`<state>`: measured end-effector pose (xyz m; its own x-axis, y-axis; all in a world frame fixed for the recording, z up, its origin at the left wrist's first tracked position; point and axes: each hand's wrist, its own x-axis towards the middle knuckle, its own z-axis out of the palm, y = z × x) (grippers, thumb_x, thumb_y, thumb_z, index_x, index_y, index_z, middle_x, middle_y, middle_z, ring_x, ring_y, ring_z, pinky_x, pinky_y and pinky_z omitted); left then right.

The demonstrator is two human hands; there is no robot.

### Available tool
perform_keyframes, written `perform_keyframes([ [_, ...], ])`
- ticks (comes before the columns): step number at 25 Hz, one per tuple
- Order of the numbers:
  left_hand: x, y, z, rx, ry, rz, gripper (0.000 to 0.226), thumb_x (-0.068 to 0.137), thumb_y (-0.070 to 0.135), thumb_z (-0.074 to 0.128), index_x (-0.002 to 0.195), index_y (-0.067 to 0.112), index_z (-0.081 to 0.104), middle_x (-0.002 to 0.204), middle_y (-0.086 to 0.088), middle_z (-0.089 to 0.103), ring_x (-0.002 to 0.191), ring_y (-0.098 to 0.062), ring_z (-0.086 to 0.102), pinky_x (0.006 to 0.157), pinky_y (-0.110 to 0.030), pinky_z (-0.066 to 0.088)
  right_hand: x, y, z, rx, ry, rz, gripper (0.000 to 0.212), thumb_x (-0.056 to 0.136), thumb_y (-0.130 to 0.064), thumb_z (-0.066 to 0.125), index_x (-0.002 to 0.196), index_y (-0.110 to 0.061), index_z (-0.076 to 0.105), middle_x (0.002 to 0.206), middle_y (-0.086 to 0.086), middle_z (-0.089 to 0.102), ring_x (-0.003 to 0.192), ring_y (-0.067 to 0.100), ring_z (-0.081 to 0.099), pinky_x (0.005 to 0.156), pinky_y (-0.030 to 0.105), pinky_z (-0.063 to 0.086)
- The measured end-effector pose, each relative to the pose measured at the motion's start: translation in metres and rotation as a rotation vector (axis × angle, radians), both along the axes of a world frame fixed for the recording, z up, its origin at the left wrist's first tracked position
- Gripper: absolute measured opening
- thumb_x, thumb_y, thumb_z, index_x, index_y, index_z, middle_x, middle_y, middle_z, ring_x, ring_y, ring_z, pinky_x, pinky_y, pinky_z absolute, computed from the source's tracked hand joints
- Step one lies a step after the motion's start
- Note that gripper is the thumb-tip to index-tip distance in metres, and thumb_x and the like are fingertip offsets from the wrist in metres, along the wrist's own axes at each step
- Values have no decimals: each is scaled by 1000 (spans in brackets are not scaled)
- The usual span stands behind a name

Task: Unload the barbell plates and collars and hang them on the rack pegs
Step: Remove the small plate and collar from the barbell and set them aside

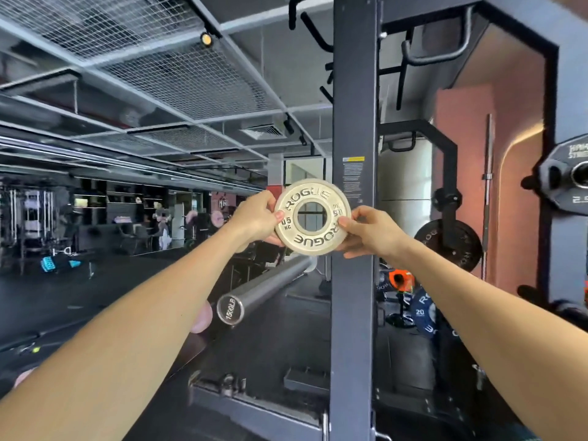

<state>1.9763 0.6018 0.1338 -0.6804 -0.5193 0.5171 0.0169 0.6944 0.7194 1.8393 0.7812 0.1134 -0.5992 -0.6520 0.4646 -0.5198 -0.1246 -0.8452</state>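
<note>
Small white plate (312, 217) held upright before rack upright (353, 122) | left hand (256, 218) grip pinches left rim | right hand (369, 230) grip pinches right rim | bare barbell sleeve (264, 288) below.

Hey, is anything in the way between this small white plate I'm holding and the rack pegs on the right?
Yes. The small white plate, pinched by the left hand and right hand, is held up in front of the rack upright. That post stands between it and the pegs on the right, so it must go around.
</note>
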Motion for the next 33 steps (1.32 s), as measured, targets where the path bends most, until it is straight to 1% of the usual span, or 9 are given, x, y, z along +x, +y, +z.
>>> perform_keyframes([
  [5, -16, -53, -3, 16, 4, -16, 4, 100, 11, 51, 98, 8, 50, 104, -18, 68, 72, -25, 75, 62, -35, 62, -15, -53, -2, 23, 39, -29, 17, 97, -24, 56, 91, -12, 46, 93, 22, 70, 77, 34, 71, 63, 37, 60],
  [9, -30, -81, 1, -3, -17, -37, 3, 101, 11, 49, 101, 7, 49, 101, -17, 69, 70, -24, 75, 58, -31, 61, -26, -81, -3, 24, 36, -52, 17, 97, -24, 56, 90, -12, 46, 93, 21, 70, 73, 30, 71, 63, 37, 60],
  [13, -34, -99, 2, 22, -28, -115, 3, 102, 10, 47, 102, 7, 48, 101, -20, 69, 70, -25, 74, 56, -30, 61, -19, -93, -2, 26, 33, -101, 17, 97, -22, 56, 96, -9, 46, 90, 20, 70, 66, 26, 72, 55, 31, 58],
  [15, -29, -105, 1, 31, -26, -142, 4, 102, 10, 47, 104, 7, 48, 101, -22, 68, 72, -27, 74, 57, -30, 61, -8, -94, 0, 40, 46, -140, 16, 97, -23, 55, 95, -9, 47, 92, 21, 70, 66, 25, 72, 57, 33, 60],
  [19, -3, -113, -3, 35, -40, -211, 6, 101, 11, 48, 105, 6, 46, 104, -22, 67, 72, -29, 74, 64, -38, 63, 36, -91, -3, 47, 34, -195, 16, 97, -22, 55, 97, -8, 47, 94, 25, 68, 60, 22, 71, 58, 33, 61],
  [21, 17, -113, -9, 32, -63, -244, 9, 101, 11, 48, 107, 4, 46, 105, -21, 66, 73, -30, 75, 68, -41, 63, 65, -88, -10, 36, 1, -231, 18, 97, -21, 55, 103, -6, 47, 88, 22, 69, 56, 20, 70, 56, 32, 61],
  [23, 39, -113, -18, 30, -81, -274, 11, 101, 12, 48, 108, 3, 46, 107, -21, 66, 76, -32, 75, 71, -43, 62, 94, -84, -20, 35, -17, -269, 19, 97, -21, 55, 104, -5, 47, 82, 18, 69, 57, 20, 70, 56, 33, 61],
  [28, 91, -103, -43, 44, -105, -355, 6, 101, 12, 48, 103, 6, 47, 106, -18, 67, 73, -27, 75, 65, -36, 63, 156, -71, -44, 44, -42, -343, 20, 96, -21, 57, 103, -5, 48, 87, 19, 71, 58, 21, 72, 51, 29, 59],
  [33, 127, -99, -64, 50, -135, -379, 6, 101, 13, 49, 100, 8, 46, 102, -18, 68, 68, -24, 75, 62, -31, 62, 202, -62, -62, 81, -51, -374, 23, 96, -21, 57, 108, -3, 50, 97, 23, 71, 68, 26, 73, 55, 30, 61],
])
